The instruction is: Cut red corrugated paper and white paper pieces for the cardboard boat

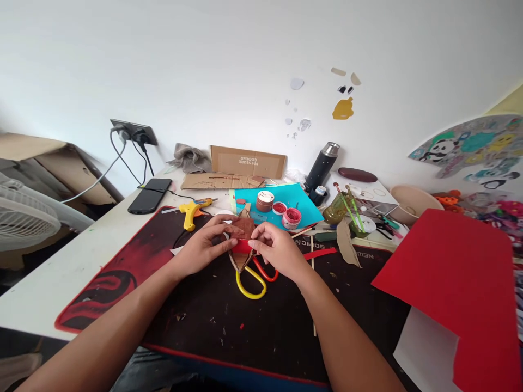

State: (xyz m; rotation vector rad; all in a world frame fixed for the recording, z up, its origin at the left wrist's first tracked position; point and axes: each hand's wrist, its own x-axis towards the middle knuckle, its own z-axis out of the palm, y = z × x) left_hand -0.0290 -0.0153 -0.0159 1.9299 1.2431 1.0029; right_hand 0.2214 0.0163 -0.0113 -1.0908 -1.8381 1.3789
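Observation:
A small brown cardboard piece (241, 261) with a pointed near end is held over the desk mat. Across it lies a short red paper strip (243, 246). My left hand (210, 239) pinches the strip's left end, its other fingers reaching over the cardboard. At the strip's right end, my right hand (272, 245) is closed with thumb and fingertips on the paper. Just below, scissors (251, 296) with one yellow and one red handle lie on the mat, their blades hidden. Another red strip (321, 253) rests right of my right hand.
A yellow glue gun (192, 211) and a black phone (150, 196) lie to the left. Open paint jars (291, 218) stand on a blue sheet (304, 198). Behind are a black flask (322, 166) and cardboard (247, 162). Red paper (453, 283) overhangs the mat (261, 348) at right.

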